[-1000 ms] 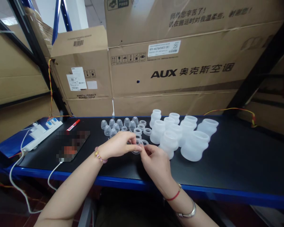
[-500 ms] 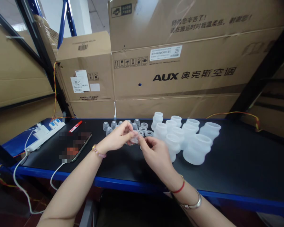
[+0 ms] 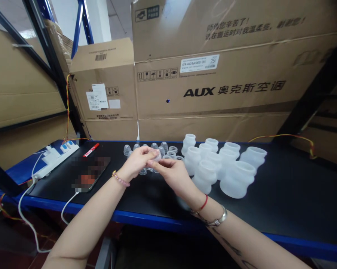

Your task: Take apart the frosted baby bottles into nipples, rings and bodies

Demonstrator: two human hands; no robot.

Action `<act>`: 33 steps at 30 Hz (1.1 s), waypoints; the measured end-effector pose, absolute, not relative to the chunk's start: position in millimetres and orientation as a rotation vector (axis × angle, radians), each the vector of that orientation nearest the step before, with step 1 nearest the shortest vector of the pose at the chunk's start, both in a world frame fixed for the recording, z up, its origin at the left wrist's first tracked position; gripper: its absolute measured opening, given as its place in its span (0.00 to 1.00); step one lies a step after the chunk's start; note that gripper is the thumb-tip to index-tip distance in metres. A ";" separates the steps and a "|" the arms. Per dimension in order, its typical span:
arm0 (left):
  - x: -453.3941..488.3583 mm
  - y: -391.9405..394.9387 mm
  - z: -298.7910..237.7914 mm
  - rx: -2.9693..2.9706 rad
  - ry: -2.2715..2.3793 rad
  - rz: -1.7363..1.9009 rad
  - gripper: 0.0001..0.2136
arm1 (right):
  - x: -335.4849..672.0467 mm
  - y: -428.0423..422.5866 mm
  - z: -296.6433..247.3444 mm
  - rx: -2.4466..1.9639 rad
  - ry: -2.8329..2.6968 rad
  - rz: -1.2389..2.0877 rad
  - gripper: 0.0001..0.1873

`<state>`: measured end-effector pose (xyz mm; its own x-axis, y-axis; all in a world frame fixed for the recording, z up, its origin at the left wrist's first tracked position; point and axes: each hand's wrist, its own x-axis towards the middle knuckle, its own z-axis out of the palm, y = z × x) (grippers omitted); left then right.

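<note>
My left hand point(image 3: 138, 160) is closed, pinching a small translucent plastic ring-shaped piece point(image 3: 157, 156) between thumb and fingers. From the other side, my right hand point(image 3: 175, 175) grips the same piece with thumb and forefinger. Its exact shape is partly covered by the fingers. Behind my hands stand several small clear domed caps point(image 3: 127, 150), some hidden by the left hand. Translucent rings point(image 3: 172, 149) lie just beyond the right hand. A group of frosted, wavy-sided containers with open tops point(image 3: 237, 180) stands to the right.
A phone point(image 3: 92, 173) on a white cable lies on the black tabletop point(image 3: 291, 198), with a red marker point(image 3: 91, 150) behind it. A white power strip point(image 3: 57, 162) is at the left. Large cardboard sheets point(image 3: 213, 116) stand along the back, between dark shelf posts.
Both hands have moved slightly left and closer together, lifting the small piece a little. My right wrist has turned, and more of that forearm shows. The view has shifted slightly.
</note>
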<state>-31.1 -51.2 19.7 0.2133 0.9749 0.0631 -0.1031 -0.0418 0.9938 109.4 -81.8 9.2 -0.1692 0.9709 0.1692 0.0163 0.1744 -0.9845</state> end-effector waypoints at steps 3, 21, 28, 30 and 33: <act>-31.5 -50.2 22.0 1.216 0.985 1.060 0.20 | 110.0 -75.1 2.7 -1.052 -1.375 1.282 0.21; -20.3 -54.1 19.9 1.054 0.979 0.953 0.11 | 124.8 -65.5 -9.2 -1.024 -1.398 1.209 0.28; -28.0 -59.1 31.9 1.085 0.879 0.998 0.06 | 129.5 -66.1 6.0 -0.965 -1.310 1.270 0.23; -28.5 -58.1 32.3 1.132 0.921 0.996 0.05 | 129.2 -63.8 2.9 -0.962 -1.271 1.307 0.21; -23.8 -56.3 29.0 1.213 1.036 1.018 0.03 | 130.1 -59.7 -4.4 -1.000 -1.219 1.402 0.20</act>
